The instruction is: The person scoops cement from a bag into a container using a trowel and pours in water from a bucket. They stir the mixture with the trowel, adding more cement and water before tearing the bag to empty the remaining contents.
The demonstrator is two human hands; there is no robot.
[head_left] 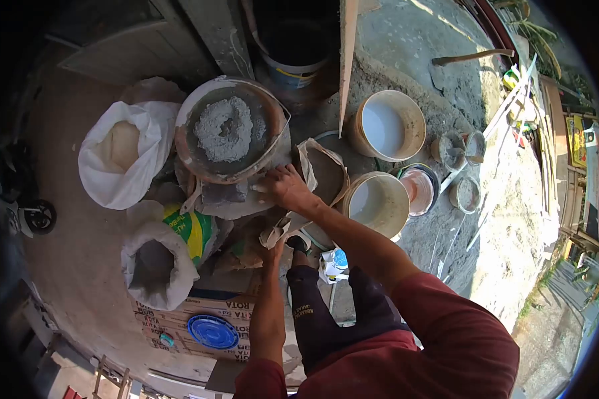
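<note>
My right hand [289, 188] is closed at the pale handle end of what looks like a trowel [224, 193]; its flat grey blade points left, just below a round tub [182, 143]. Grey mortar [225, 130] with a hollow in its middle lies in that tub. Lower down, my left hand [271, 251] grips a folded edge of an open paper sack [277, 233]. The sack's mouth gapes to the right of my right hand, and its inside is shadowed brown-grey.
Two buckets with whitish liquid, an upper bucket [416, 133] and a lower bucket [402, 213], stand to the right. Several small mortar-stained pots lie beyond. Leftward are a white sack [100, 173], another open sack [180, 292] and a carton [170, 326] bearing a blue lid [213, 332].
</note>
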